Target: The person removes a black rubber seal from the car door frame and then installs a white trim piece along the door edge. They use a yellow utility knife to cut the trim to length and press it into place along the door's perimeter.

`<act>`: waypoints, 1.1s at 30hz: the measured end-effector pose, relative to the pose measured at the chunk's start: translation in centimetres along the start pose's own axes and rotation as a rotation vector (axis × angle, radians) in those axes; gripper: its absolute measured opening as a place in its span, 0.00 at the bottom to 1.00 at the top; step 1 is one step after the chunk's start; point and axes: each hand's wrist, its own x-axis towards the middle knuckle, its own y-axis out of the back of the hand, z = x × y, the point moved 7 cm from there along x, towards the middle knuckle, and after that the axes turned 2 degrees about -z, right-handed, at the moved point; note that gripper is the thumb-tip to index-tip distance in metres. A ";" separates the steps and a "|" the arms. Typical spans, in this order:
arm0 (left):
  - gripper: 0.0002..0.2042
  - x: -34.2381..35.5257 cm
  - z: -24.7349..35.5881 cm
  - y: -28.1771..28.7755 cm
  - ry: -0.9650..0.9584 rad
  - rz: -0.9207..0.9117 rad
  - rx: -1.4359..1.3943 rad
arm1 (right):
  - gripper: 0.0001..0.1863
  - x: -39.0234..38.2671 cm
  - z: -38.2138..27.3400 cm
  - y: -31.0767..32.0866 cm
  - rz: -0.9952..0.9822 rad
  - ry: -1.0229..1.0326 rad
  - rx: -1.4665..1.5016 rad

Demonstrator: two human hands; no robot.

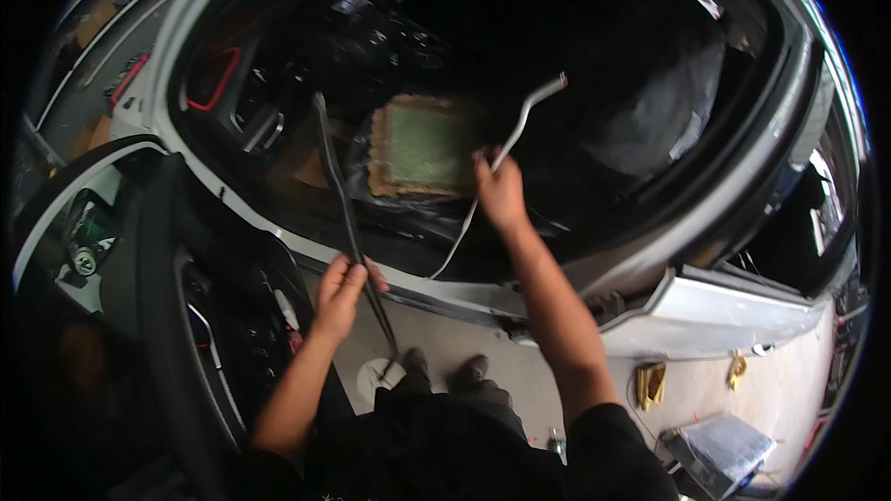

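Observation:
My left hand [345,286] is closed around a long, dark, slightly bent strip [335,187], which slants from inside the car's open doorway down toward the floor. My right hand [501,187] grips a thinner silver bent strip [525,116], its upper end kinked and its lower end near the white door sill [390,271]. Behind my hands is the car's dark cabin, with a pale green square item with a tan border [418,144] lying on dark plastic covering and a shiny dark covered shape [650,102] at the right.
The open front door [200,315] fills the lower left, and another open white door [715,325] is at the right. Yellow pieces [650,385] and a plastic-wrapped box [719,450] lie on the concrete floor. Shelving with cardboard [95,23] stands at the far left.

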 end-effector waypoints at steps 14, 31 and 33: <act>0.08 3.2 -10.3 -6.8 0.029 -0.218 0.390 | 0.14 -12.2 -3.2 -1.8 -0.288 0.060 -0.060; 0.17 2.0 -9.7 -32.3 0.283 -1.178 0.232 | 0.10 -30.2 8.0 12.7 0.466 -0.395 0.024; 0.15 1.6 -10.3 -34.5 0.297 -1.203 0.245 | 0.10 -30.1 8.0 14.4 0.504 -0.391 0.013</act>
